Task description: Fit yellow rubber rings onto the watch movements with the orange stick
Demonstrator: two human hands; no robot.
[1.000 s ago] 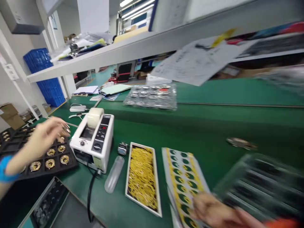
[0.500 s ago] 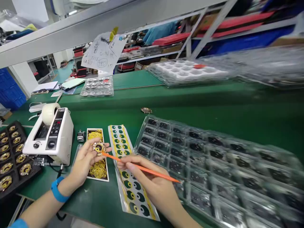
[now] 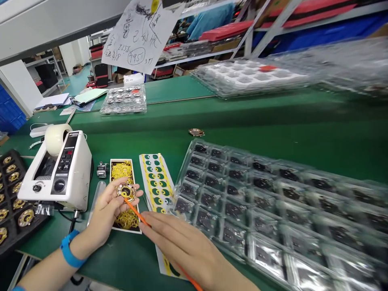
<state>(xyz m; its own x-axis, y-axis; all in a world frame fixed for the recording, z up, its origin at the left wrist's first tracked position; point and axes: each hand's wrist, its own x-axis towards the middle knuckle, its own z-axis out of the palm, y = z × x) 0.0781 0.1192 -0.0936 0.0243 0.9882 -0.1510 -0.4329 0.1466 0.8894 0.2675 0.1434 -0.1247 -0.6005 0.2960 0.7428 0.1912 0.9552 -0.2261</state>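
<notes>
My left hand [image 3: 104,214], with a blue band on the wrist, holds a round gold-rimmed part [image 3: 126,192] with a dark and yellow centre, its face turned up. In my right hand [image 3: 182,242] is a thin orange stick [image 3: 133,209], whose tip touches the lower part of that round piece. Below the left fingers lies a white box [image 3: 140,226] of yellow loops. A sheet of green and yellow stickers [image 3: 156,180] lies partly under my right hand.
A white tape dispenser [image 3: 74,178] and a black tray [image 3: 26,232] of gold parts stand at left. Beside the box sits a small metal counter [image 3: 102,170]. Clear trays [image 3: 245,194] of dark pieces fill the right. Another round part [image 3: 196,132] lies behind them.
My right hand has turned, so the orange stick stands steeper and its tip has shifted to the lower face of the round part. The camera view has also shifted.
</notes>
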